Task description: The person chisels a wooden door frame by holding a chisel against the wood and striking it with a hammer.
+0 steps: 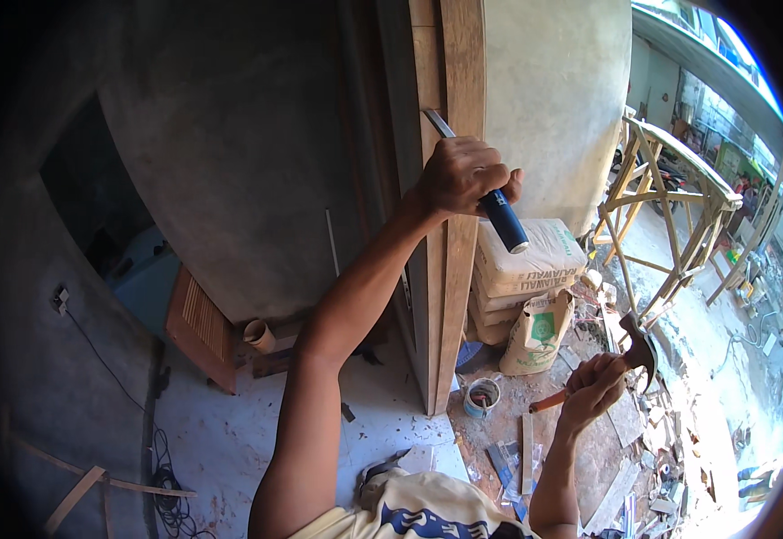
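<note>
My left hand (pixel 468 175) is wrapped round the dark blue handle of a chisel (pixel 504 222). The chisel slants up and to the left, and its metal blade meets the edge of a wooden door frame (pixel 463 99). Lower and to the right, my right hand (pixel 596 384) grips a claw hammer (pixel 640 352) with an orange-red handle. The hammer head is apart from the chisel, pointing away to the right.
Stacked sacks (pixel 535 256) and an opened sack (pixel 538 334) stand behind the frame, near a small bucket (pixel 481 397). Wooden trestles (pixel 670 193) rise at the right above rubble. A louvred wooden panel (pixel 201 328) leans on the left wall; a cable coil (pixel 171 485) lies below.
</note>
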{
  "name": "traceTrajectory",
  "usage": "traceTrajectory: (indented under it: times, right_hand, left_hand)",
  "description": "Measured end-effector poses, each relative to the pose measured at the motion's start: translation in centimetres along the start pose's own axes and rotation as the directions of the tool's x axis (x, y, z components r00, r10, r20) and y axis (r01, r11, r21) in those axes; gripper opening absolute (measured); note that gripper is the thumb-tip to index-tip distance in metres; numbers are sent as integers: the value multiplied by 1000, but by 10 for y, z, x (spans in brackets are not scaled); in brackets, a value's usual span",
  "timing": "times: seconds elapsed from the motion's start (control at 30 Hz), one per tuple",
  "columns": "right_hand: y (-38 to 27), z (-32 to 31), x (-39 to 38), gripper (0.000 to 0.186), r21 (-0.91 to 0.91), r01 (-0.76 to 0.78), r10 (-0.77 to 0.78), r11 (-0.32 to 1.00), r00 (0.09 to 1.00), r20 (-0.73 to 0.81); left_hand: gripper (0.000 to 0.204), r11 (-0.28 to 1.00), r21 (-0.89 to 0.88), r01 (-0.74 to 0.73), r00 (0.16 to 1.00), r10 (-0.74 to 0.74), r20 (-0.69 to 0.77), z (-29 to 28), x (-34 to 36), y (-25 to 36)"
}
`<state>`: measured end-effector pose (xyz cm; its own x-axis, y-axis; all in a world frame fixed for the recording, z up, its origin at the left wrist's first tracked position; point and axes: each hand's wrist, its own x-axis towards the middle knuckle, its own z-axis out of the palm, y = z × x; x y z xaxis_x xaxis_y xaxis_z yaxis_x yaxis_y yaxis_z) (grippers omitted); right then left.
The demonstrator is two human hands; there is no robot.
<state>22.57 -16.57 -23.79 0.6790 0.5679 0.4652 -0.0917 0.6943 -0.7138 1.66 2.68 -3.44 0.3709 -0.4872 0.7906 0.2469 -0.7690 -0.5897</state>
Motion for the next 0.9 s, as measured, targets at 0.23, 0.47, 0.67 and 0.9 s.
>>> traceTrajectory:
  times: [0.23, 0.47, 0.67, 0.9]
  right_hand:
    - [-2, 1, 0, 40, -16, -2, 2, 1000, 1000, 14]
    - [-2, 1, -2, 40, 4, -49, 49, 999, 999, -1]
    - [-1, 5, -1, 39, 0, -12, 12, 1000, 998, 56]
    - [-20, 52, 11, 41, -230, 335, -259, 914, 916, 305]
  left_hand:
    - [40, 1000, 8, 0, 1000, 0, -17, 1, 2, 2]
    - [41, 1000, 20, 4, 1000, -4, -12, 2, 4, 2]
    - [40, 1000, 10, 22, 998, -22, -55, 8, 8, 0]
    - [41, 997, 13, 74, 995, -73, -66, 4, 14, 0]
